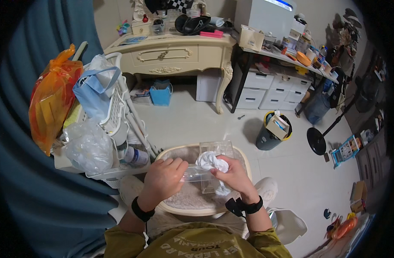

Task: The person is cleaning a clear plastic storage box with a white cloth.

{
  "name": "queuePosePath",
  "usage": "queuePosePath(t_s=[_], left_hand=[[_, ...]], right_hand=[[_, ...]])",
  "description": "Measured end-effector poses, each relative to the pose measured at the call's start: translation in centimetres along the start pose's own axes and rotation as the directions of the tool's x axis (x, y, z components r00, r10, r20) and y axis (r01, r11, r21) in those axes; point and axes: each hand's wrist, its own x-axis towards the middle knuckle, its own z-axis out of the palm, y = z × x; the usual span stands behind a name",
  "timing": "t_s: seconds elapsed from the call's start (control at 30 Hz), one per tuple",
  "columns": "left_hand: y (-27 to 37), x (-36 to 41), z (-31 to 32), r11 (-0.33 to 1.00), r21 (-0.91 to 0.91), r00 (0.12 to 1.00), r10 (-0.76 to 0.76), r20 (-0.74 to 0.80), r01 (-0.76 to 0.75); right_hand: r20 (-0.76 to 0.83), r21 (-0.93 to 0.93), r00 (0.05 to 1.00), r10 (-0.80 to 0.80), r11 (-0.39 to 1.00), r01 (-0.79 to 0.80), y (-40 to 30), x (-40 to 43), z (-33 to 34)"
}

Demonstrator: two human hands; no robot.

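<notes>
My left hand (164,179) grips the left end of a narrow clear plastic piece (194,174), held level in front of me. A crumpled white cloth (211,160) is bunched in my right hand (234,173), pressed against the right part of that piece. One tail of the cloth hangs down below my fingers. Beneath both hands is an oval plush-covered surface (184,201) with a cream rim, between my knees. A clear plastic box (219,146) rests on it, partly hidden by the cloth and my right hand.
To the left, a white plastic rack (119,113) carries bags and a bottle (136,156). A trash bin (264,139) stands ahead on the right, near a black stand base (316,141). A white bin (289,225) sits by my right side. A cream dressing table (181,56) is at the back.
</notes>
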Motion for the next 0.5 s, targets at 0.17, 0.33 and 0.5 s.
queuePosePath(t_s=[0.17, 0.33, 0.5], left_hand=[[-0.1, 0.1, 0.0, 1.0, -0.006, 1.0, -0.006, 0.019, 0.006], [0.0, 0.0, -0.1, 0.998, -0.036, 0.999, -0.049, -0.004, 0.049], [0.3, -0.1, 0.1, 0.981, -0.091, 0.984, -0.175, -0.047, 0.17]], right_hand=[[0.008, 0.043, 1.0, -0.016, 0.999, 0.015, 0.5, 0.0, -0.2], [-0.027, -0.082, 0.997, 0.079, 0.993, -0.081, -1.0, -0.2, 0.1], [0.054, 0.538, 0.997, 0.063, 0.839, -0.082, 1.4, -0.3, 0.0]])
